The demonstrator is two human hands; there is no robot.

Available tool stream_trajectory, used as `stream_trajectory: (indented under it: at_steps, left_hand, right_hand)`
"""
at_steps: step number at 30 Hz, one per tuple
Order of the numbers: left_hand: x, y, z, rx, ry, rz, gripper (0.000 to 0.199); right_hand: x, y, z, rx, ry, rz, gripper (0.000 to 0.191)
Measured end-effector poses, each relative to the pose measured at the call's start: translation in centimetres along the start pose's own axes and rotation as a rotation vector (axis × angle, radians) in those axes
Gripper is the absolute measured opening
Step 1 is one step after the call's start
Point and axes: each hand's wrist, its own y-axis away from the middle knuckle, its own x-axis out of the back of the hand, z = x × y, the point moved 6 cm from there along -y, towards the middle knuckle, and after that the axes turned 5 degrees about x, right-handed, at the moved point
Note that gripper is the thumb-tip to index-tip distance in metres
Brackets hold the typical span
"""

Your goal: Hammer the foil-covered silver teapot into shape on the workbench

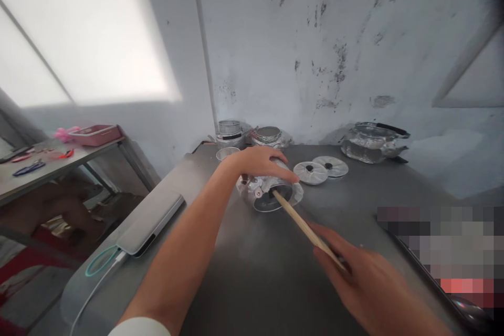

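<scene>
A shiny metal kettle (263, 202), partly wrapped in clear plastic, lies tipped over with its round opening facing me. Over its upper side my left hand (262, 163) is spread, gripping the body from above. My right hand (354, 268) is closed around a pale wooden stick (295, 216). The stick's far end reaches into the kettle's opening, and its tip is hard to make out there. Right of the kettle, two round metal lids (310, 173) with black knobs lie overlapping. A small perforated strainer (227, 153) sits just behind my left wrist.
Another plastic-wrapped kettle (372, 144) with a black handle stands at the back right. More metal pots (230, 134) are by the wall. A silver power bank (151, 223) with a cable lies left. A side table (51, 168) holds a pink basket (96, 135). The right corner is blurred out.
</scene>
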Motion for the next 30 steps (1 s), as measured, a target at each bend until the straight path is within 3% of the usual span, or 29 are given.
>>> stream_trajectory:
  at_steps: [9,15,21,30]
  left_hand:
    - [-0.45,-0.42,0.68,-0.008,-0.032,0.068,0.084]
    - [-0.56,-0.71,0.24,-0.001,-0.008,0.049,0.087]
    - [-0.63,-0.64,0.39,-0.005,-0.039,0.063,0.087]
    - [-0.62,-0.63,0.31,0.004,-0.038,0.056,0.088]
  right_hand:
    - [-0.49,-0.34,-0.38,0.004,-0.071,-0.091,0.047]
    - [0.28,-0.22,-0.45,-0.019,-0.026,-0.011,0.050]
    - [-0.37,-0.13,-0.30,0.036,-0.013,-0.066,0.047]
    - [0.07,0.09,-0.35,0.043,0.032,-0.009,0.047]
